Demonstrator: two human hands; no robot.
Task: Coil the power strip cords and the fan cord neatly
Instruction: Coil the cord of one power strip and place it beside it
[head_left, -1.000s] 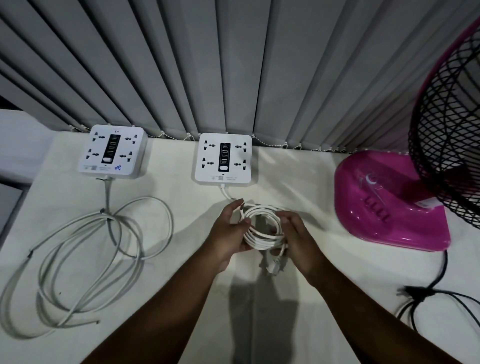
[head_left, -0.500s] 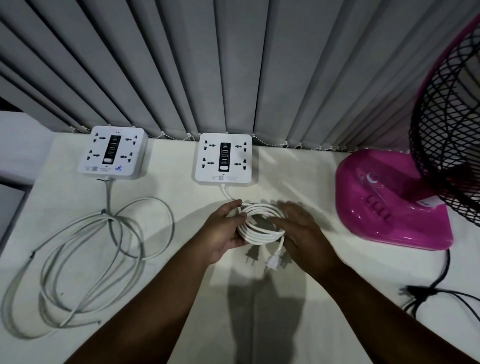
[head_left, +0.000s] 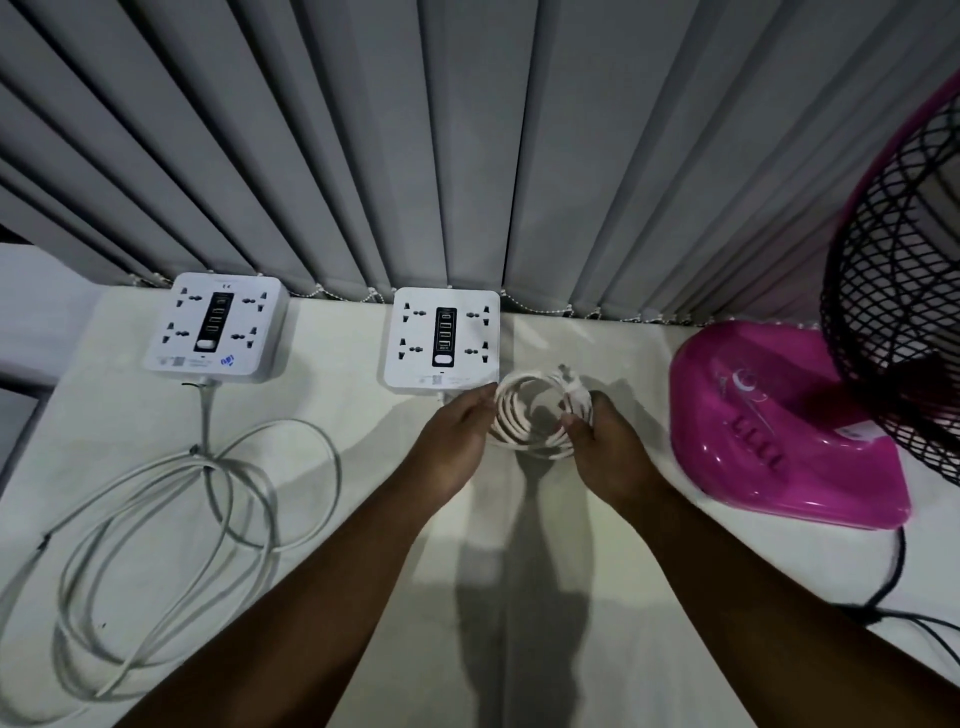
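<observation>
Two white power strips stand at the back of the white table: the left strip (head_left: 218, 328) and the middle strip (head_left: 442, 340). The middle strip's white cord (head_left: 524, 421) is wound into a small tight coil just right of the strip. My left hand (head_left: 457, 441) grips the coil's left side and my right hand (head_left: 605, 447) grips its right side, where the plug (head_left: 569, 378) points away from me. The left strip's grey-white cord (head_left: 171, 525) lies in big loose loops on the table. The fan's black cord (head_left: 898, 577) trails off at the right.
A pink fan base (head_left: 779, 421) with a black wire cage (head_left: 904, 312) stands at the right. Grey vertical blinds (head_left: 467, 145) hang behind the table's back edge. The table (head_left: 519, 597) drops off at the left side.
Both hands have carried the coil away from me and to the right, up beside the middle strip. The plug, which hung toward me, now points away at the coil's far right.
</observation>
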